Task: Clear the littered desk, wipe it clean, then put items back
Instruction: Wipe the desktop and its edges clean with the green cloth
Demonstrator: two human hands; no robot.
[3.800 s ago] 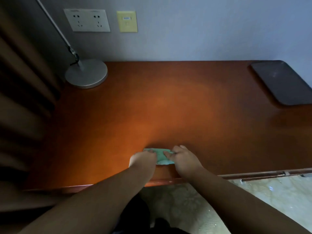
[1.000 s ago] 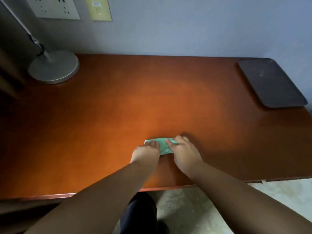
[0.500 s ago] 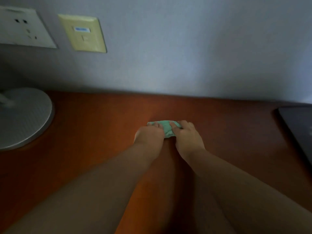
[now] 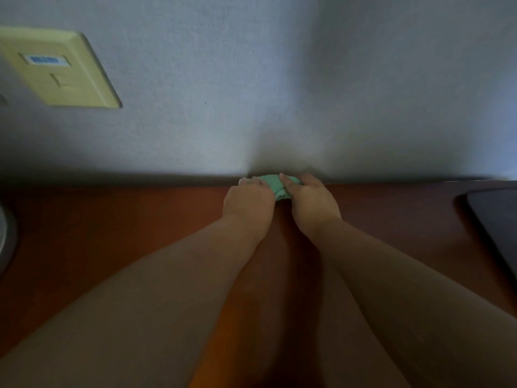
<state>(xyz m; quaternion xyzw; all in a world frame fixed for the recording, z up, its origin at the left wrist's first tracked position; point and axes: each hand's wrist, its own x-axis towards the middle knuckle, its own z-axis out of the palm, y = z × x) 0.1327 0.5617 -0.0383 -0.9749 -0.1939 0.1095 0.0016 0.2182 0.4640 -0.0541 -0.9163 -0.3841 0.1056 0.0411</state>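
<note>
The left grip (image 4: pixel 247 201) and right grip (image 4: pixel 313 204) clutch a green cloth (image 4: pixel 275 186) at the back edge of the desk (image 4: pixel 112 233), by the wall (image 4: pixel 251 107); a dark tray (image 4: pixel 496 219) lies well right.

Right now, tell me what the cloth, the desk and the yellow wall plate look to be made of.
The cloth: soft green fabric, matte; it bunches into folds between the left hand and right hand.
The desk: reddish-brown wood or veneer, smooth, low sheen; grain too blurred to confirm.
The wall plate: probably moulded plastic, pale yellow, smooth, bevelled edge.
</note>
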